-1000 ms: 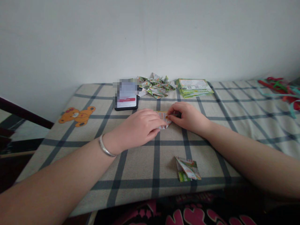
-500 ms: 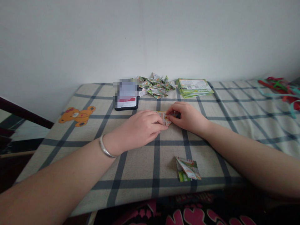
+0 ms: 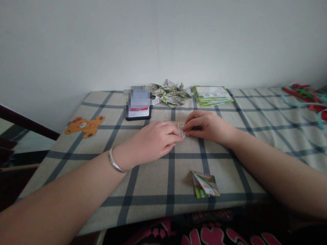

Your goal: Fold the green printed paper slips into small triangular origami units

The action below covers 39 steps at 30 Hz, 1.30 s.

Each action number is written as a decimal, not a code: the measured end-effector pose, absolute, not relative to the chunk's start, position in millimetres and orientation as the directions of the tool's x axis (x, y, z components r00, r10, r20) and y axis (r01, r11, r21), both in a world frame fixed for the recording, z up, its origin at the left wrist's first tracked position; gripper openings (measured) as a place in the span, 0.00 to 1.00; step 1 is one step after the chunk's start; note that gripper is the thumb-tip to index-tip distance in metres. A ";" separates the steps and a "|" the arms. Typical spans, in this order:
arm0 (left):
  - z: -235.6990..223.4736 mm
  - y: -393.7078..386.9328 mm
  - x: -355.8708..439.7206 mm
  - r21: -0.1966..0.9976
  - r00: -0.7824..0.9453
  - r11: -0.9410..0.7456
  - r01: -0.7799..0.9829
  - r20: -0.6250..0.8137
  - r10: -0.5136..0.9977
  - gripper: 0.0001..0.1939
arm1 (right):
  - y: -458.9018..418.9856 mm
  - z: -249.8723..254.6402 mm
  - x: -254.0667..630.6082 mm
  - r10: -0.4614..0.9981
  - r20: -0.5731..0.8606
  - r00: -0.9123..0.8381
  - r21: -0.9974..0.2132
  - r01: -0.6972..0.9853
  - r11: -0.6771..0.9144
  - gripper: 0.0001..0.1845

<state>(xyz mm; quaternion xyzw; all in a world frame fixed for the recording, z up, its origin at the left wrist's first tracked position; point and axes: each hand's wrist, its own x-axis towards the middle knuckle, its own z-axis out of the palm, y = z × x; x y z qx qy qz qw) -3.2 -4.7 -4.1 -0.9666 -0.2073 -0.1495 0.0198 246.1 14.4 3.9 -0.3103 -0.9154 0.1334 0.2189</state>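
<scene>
Between my hands a small printed paper (image 3: 180,127), orange and white, lies on the checked tablecloth. My left hand (image 3: 159,137), with a silver bangle at the wrist, rests on its left part, fingers together and pressing it down. My right hand (image 3: 204,125) pinches the paper's right edge between thumb and fingers. Much of the paper is hidden under the fingers, so its folds are hard to make out. Nearer the table's front edge lies a folded paper piece (image 3: 205,184), green and white, with a flap standing up.
A pile of folded paper pieces (image 3: 172,93) lies by the wall, between a phone (image 3: 138,110) and a stack of printed leaflets (image 3: 213,95). A bear cutout (image 3: 85,126) is at the left. Red, green and teal strips (image 3: 306,98) lie at the far right.
My right hand has shifted slightly right and its fingers have straightened along the paper's edge; more of the paper's printed face shows. My left hand stays nearly in place.
</scene>
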 end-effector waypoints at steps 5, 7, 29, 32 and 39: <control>-4.0 -0.2 -5.3 0.062 0.863 -0.915 0.400 0.311 0.398 0.13 | 11.6 1.6 241.3 0.636 0.367 -0.679 -0.328 0.546 0.771 0.09; -3.6 1.7 -6.6 0.086 0.856 -0.910 0.406 0.314 0.411 0.13 | 10.5 1.7 239.0 0.651 0.385 -0.655 -0.321 0.566 0.759 0.08; 0.2 -0.1 -3.7 0.050 0.868 -0.912 0.406 0.291 0.402 0.13 | 7.5 0.5 237.2 0.623 0.361 -0.694 -0.117 0.629 0.769 0.10; 1.3 -0.7 -3.2 0.035 0.871 -0.913 0.407 0.286 0.400 0.13 | 6.4 2.4 236.7 0.630 0.349 -0.693 -0.108 0.638 0.762 0.10; 1.8 -3.3 -3.0 -0.006 0.875 -0.914 0.405 0.294 0.385 0.14 | 7.5 2.0 236.5 0.634 0.340 -0.695 -0.105 0.642 0.760 0.10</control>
